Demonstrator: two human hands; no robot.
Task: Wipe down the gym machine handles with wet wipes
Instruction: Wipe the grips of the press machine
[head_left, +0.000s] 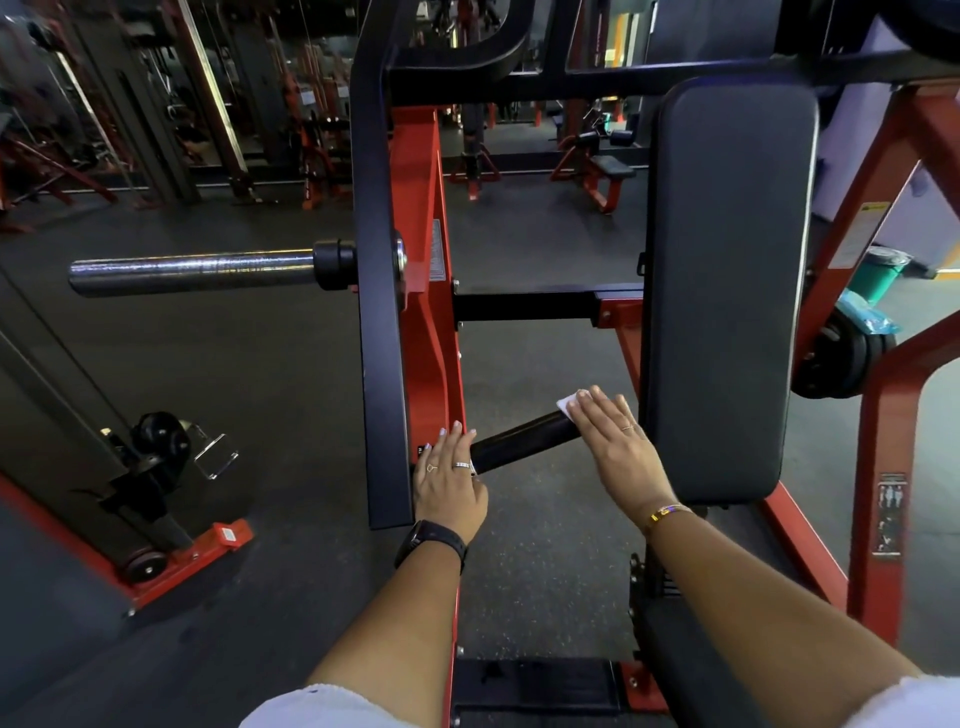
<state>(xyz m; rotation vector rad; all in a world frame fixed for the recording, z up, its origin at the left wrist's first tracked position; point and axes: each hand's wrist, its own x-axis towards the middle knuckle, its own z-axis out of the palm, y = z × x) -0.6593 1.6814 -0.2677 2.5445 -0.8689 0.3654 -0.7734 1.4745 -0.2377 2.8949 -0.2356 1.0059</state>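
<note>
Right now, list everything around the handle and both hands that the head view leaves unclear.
1. Wet wipe: the head view shows only a white corner; the right hand covers the rest.
2. Handle: its right end lies under the wipe and the right hand's fingers; where it joins the machine is hidden behind the left hand.
3. Frame label: the print is too small to read.

One wide-angle camera, worn on the person's head, is looking forward and down along both forearms. It is sitting close to the hands, left (449, 488) and right (618, 441), and to the black handle (519, 441) at near centre. The padded backrest (727, 286) is filling the right, the chrome weight peg (192, 270) is reaching left, and far machines are bending at the edges.
</note>
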